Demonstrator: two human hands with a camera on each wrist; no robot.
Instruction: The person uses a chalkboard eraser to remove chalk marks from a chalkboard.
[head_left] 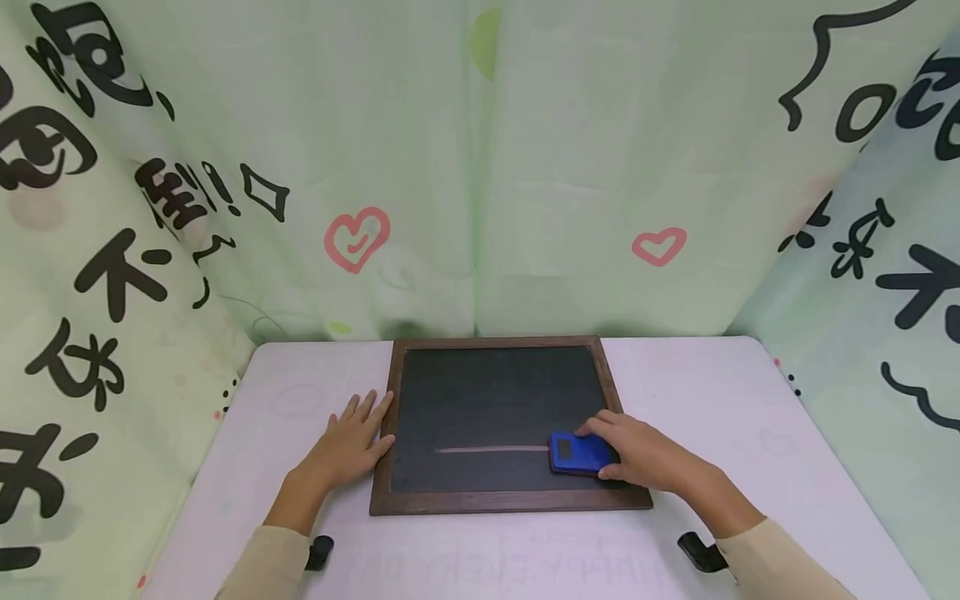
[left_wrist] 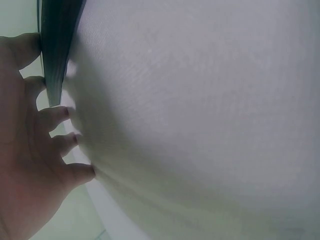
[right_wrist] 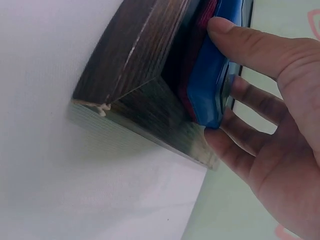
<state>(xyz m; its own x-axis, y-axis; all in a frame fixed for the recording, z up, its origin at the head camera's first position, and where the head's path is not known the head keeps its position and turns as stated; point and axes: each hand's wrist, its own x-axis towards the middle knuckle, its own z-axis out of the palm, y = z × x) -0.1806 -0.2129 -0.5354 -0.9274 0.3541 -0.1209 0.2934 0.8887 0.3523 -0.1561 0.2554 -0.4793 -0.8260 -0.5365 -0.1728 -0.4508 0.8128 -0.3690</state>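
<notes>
A small chalkboard (head_left: pixel 495 392) with a brown wooden frame lies on the white table. One pale pink chalk line (head_left: pixel 491 450) runs across its lower half and meets a blue chalkboard eraser (head_left: pixel 581 452). My right hand (head_left: pixel 637 450) grips that eraser from its right end, thumb on the near side and fingers on the far side. In the right wrist view the eraser (right_wrist: pixel 207 75) shows a dark red underside against the board. My left hand (head_left: pixel 348 446) has its fingers spread, with thumb and forefinger touching the frame's left edge (left_wrist: pixel 60 50); the other fingers rest on the table.
The white table (head_left: pixel 697 392) extends on both sides of the board. Pale green curtains (head_left: pixel 555 167) with black lettering and pink hearts hang behind and at both sides. Black straps (head_left: pixel 701 552) sit at the wrists by the beige sleeves.
</notes>
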